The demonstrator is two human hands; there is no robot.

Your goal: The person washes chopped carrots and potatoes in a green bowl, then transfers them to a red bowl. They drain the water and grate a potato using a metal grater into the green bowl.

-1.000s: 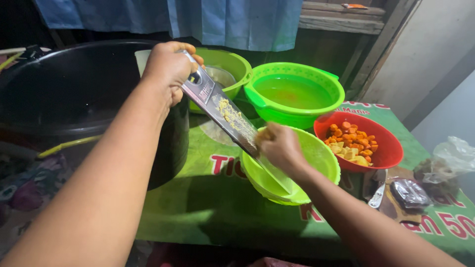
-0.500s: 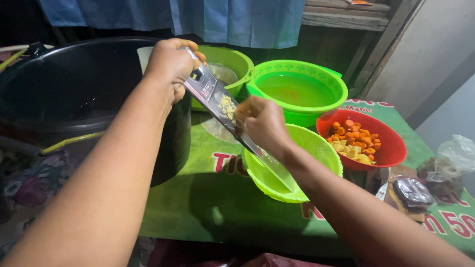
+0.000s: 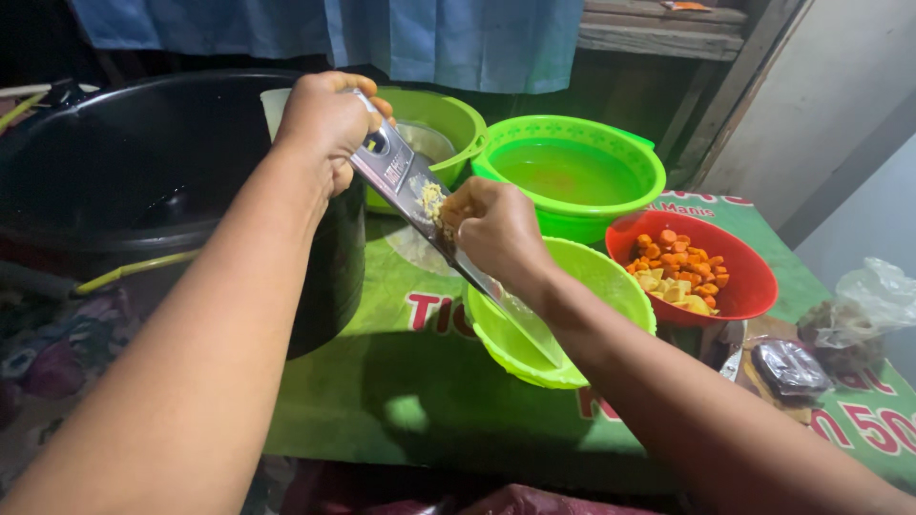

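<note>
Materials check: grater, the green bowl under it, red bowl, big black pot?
Grater: looks like bare metal, grey and shiny, held sloping by the left hand.
Green bowl: likely plastic, glossy and slightly translucent.
Red bowl: likely plastic, smooth uniform colour.
Black pot: dark with a dull sheen; metal or plastic, cannot tell.

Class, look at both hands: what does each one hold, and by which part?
The left hand grips the metal grater by its top end. The right hand presses a small piece of food against the grater's face; the fingers mostly hide it.
</note>
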